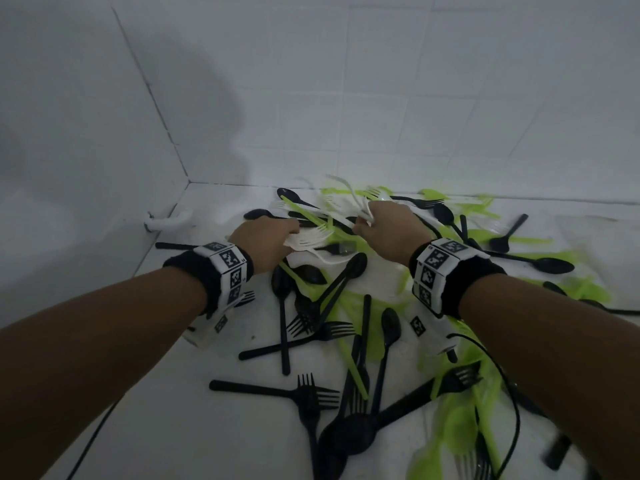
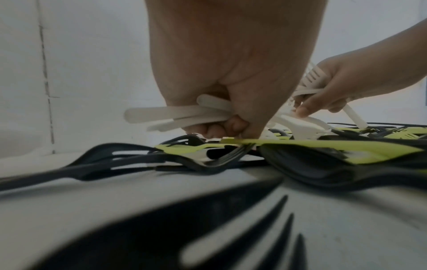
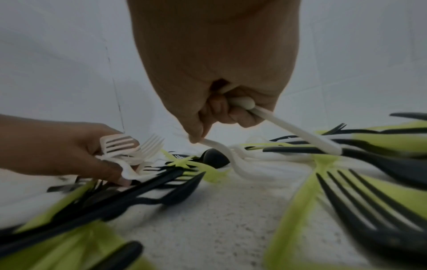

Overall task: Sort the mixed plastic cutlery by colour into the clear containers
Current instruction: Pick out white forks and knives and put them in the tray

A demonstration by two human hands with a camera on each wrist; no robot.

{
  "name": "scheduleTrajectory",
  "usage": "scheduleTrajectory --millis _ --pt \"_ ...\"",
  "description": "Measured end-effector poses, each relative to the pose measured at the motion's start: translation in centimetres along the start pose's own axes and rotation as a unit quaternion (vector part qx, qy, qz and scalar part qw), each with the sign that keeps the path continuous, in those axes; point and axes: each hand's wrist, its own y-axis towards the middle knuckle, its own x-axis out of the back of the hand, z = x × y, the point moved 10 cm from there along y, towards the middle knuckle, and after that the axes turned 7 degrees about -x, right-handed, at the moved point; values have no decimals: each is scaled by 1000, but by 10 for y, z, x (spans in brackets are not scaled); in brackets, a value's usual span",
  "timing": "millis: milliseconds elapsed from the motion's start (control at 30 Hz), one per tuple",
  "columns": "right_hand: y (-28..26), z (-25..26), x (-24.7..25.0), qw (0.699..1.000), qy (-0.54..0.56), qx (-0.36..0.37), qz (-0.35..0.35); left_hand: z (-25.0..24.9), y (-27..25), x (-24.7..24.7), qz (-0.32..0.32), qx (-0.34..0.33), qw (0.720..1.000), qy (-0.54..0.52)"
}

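Note:
Black, lime-green and white plastic cutlery lies mixed in a heap (image 1: 346, 306) on a white floor. My left hand (image 1: 266, 237) grips a bundle of white forks (image 1: 308, 239), whose handles (image 2: 166, 113) stick out of the fist in the left wrist view. My right hand (image 1: 384, 223) grips several white pieces (image 1: 349, 199), and its thumb presses a white fork (image 3: 231, 159) that bends down to the pile. Both hands hover low over the far part of the heap, close together. No clear container shows in any view.
White tiled walls (image 1: 311, 98) meet in a corner at the far left. A white pipe stub (image 1: 166, 221) sits at the wall's foot. A black cable (image 1: 509, 393) trails from my right wrist over the green cutlery. Bare floor (image 1: 156, 427) lies at the near left.

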Motion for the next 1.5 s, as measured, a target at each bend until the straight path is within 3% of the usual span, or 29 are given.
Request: scheduleTrajectory --millis 233,300,433,733,1000,1133,1267,1400,1500 --pt "-11 2 37 981 166 -31 -97 -14 -8 27 -80 -44 995 -46" --pt "-14 3 44 976 183 -27 -112 -18 -11 28 -57 -30 991 -114" --pt "-20 -3 40 979 171 -47 -95 -26 -17 22 -16 -9 979 -203" --pt "-40 -20 42 971 216 -85 -65 -17 -24 25 -54 39 971 -230" --pt "-58 -5 68 981 161 -39 -103 -26 -25 42 -126 66 948 -285" --pt "-67 -6 76 980 154 -51 -117 -41 -25 43 -145 62 920 -357" --pt "-84 -16 83 949 280 -88 -116 -51 -19 32 -130 87 884 -440" --pt "-100 -24 80 900 411 -95 -107 -75 -17 13 -91 116 819 -555" --pt "-116 -25 71 894 436 -76 -68 -103 -15 2 -57 118 764 -632"
